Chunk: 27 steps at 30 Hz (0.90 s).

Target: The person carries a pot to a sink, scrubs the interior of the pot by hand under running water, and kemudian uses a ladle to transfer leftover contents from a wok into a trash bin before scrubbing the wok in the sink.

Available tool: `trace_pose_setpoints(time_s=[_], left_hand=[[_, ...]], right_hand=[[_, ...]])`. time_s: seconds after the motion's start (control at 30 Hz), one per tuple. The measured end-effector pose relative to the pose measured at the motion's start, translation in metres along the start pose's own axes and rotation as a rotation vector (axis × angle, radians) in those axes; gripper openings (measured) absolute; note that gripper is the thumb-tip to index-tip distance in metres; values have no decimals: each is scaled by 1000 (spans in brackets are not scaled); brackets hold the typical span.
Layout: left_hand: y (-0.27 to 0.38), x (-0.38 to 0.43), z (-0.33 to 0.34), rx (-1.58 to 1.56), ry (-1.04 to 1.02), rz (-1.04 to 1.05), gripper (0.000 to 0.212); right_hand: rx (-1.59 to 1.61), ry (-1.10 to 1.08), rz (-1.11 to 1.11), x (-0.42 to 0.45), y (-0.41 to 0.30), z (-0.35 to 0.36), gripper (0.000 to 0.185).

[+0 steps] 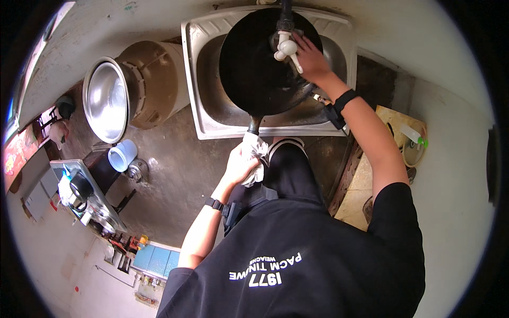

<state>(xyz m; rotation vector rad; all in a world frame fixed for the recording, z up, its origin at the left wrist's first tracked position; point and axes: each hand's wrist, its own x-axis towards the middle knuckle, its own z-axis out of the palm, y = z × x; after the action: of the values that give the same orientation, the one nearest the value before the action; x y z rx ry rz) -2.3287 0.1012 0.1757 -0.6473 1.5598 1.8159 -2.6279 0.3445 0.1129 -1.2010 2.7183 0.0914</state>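
A large black wok (254, 67) lies over the basin of a stainless steel sink (210, 115), its handle pointing towards me. My left hand (240, 165) is closed around a whitish cloth (253, 149) wrapped over the end of that handle. Above the wok's far right part hangs a white plastic tap (287, 48) on a dark pipe. My right hand (312, 59) is beside the tap, over the right side of the wok, with the fingers stretched out. Whether its fingertips touch the wok or something beneath them I cannot tell, as they are partly blurred.
Left of the sink, a steel basin (106, 101) tops a large brownish vessel (155, 87). A light blue bucket (122, 156) and a metal kettle (138, 170) stand on the floor. A tray-like table (113, 212) holds pots. At right, a bottle with a green cap (411, 134) lies on a tiled ledge (360, 175).
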Motion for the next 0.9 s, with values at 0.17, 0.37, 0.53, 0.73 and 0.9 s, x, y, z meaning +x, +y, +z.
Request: trace_pose_setpoints(time_s=[0.17, 0.37, 0.53, 0.73, 0.9], left_hand=[[-18, 3, -4, -20, -16, 63, 39], [-36, 9, -7, -20, -36, 95, 44], [-34, 9, -1, 42, 23, 70, 43], [-19, 7, 3, 56, 57, 42, 35], [-30, 10, 1, -53, 1, 91, 33]], right_hand=[[-118, -53, -92, -7, 12, -4, 43], [56, -345, -38, -73, -25, -8, 51], [371, -482, 27, -70, -106, -6, 56], [437, -410, -15, -74, -135, -6, 53], [20, -536, -16, -74, -41, -21, 46]])
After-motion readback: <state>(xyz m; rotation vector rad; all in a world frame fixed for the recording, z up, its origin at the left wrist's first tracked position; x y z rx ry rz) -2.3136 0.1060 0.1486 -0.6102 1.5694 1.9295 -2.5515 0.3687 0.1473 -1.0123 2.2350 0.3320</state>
